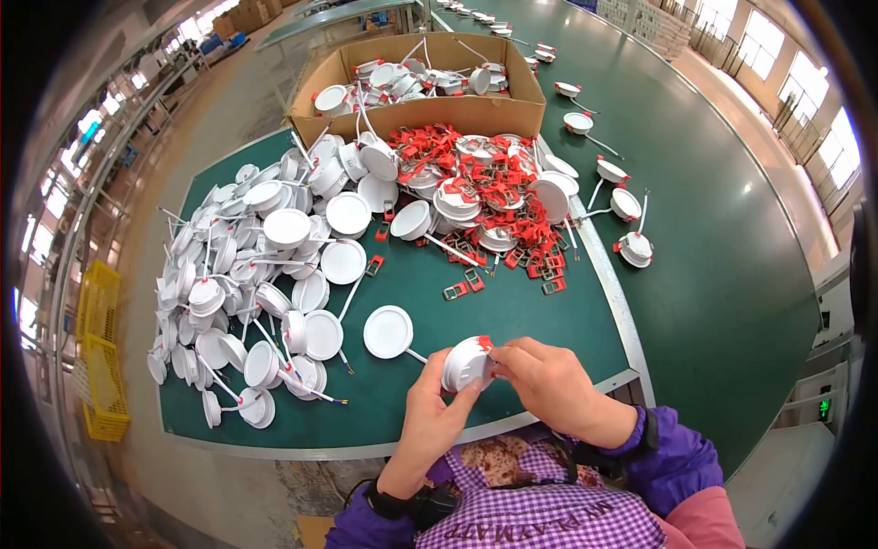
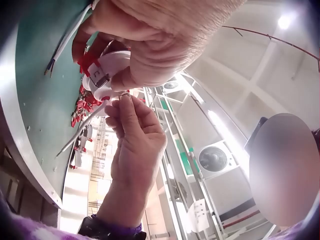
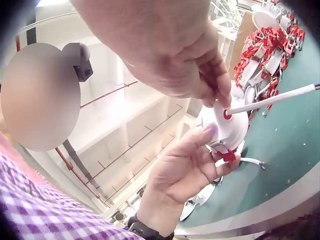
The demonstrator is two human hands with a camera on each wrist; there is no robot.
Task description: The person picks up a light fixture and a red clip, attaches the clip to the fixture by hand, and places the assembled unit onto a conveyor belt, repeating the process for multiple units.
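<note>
The white lamp (image 1: 465, 363) is between the two hands, lifted above the near edge of the green table (image 1: 572, 334). The left hand (image 1: 432, 416) holds it from the side: the fingers are bent around the rim, and the thumb lies on the body. The right hand (image 1: 553, 384) has thumb and fingers brought together at the lamp's other side, near the root of the cord (image 3: 280, 98); they seem to pinch a small part, but the fingertips hide most of it.

I judge the lamp to be light and stiff, easy to carry in one hand. Its smooth shell may be a little slippery, so the rim is the good place to hold; the cord looks bendable and is better not pulled. The spring of the red clip (image 3: 229, 156), beside the left fingers, could snap back.

The lamp is round and stepped, of matt white, probably plastic or painted metal. Ahead of the left hand lies a pile of similar lamps (image 1: 286, 229); ahead of both hands, a tangled heap of red clips (image 1: 512, 206) with shiny metal frames.
</note>
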